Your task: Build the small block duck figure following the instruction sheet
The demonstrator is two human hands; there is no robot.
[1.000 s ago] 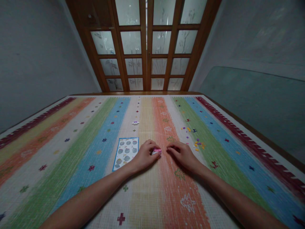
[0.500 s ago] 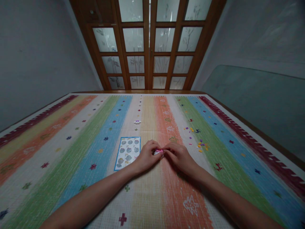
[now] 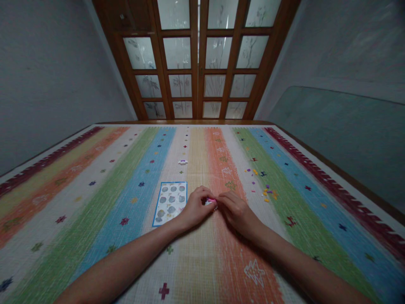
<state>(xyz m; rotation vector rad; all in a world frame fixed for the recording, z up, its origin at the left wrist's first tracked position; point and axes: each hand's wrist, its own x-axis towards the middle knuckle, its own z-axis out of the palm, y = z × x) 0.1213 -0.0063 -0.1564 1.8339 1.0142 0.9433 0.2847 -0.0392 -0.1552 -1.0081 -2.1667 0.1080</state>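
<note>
Pinched in the fingers of my left hand (image 3: pixel 198 207) is a small pink-and-white block piece (image 3: pixel 210 201), partly hidden by the thumb. From the other side, my right hand (image 3: pixel 236 207) meets it with fingertips pressed together at its right end. Whether the right fingers grip that same piece or something tiny of their own is hidden. Just left of my left hand lies an instruction sheet (image 3: pixel 171 198) with a blue border and rows of grey round pictures.
Small yellow and purple pieces (image 3: pixel 267 191) lie scattered to the right, with more loose pieces (image 3: pixel 252 171) behind them. A white-and-purple block piece (image 3: pixel 182 162) sits farther back. A striped cloth (image 3: pixel 196 261) covers the table; wooden glazed doors (image 3: pixel 198 71) stand beyond it.
My right hand has shifted slightly at the pink-and-white piece, its fingers a little lower and more curled. My left hand and the scattered pieces look the same.
</note>
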